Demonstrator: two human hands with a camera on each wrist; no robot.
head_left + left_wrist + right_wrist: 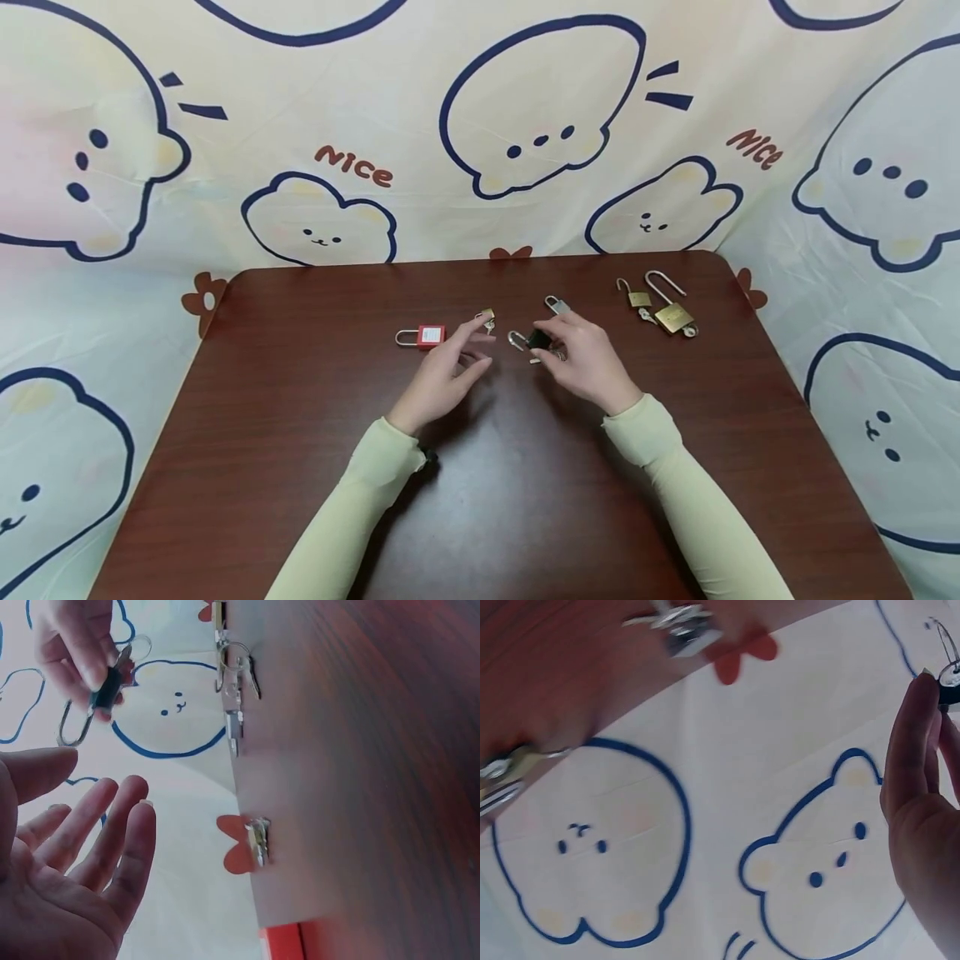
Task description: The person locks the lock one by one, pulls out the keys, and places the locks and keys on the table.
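My right hand pinches a black padlock between thumb and fingers, a little above the table. Its silver shackle points toward the left hand, and one leg looks free of the body. A key ring hangs at the padlock's other end. My left hand is raised near it with fingers spread and nothing held; the shackle is just off its thumb in the left wrist view. Behind the left fingers lies a small brass padlock with keys, partly hidden. A red padlock lies left of that hand.
A silver padlock lies behind the right hand, partly covered. Toward the table's far right corner lie a small brass padlock and a larger one, both with open shackles and keys. A patterned cloth surrounds the brown table.
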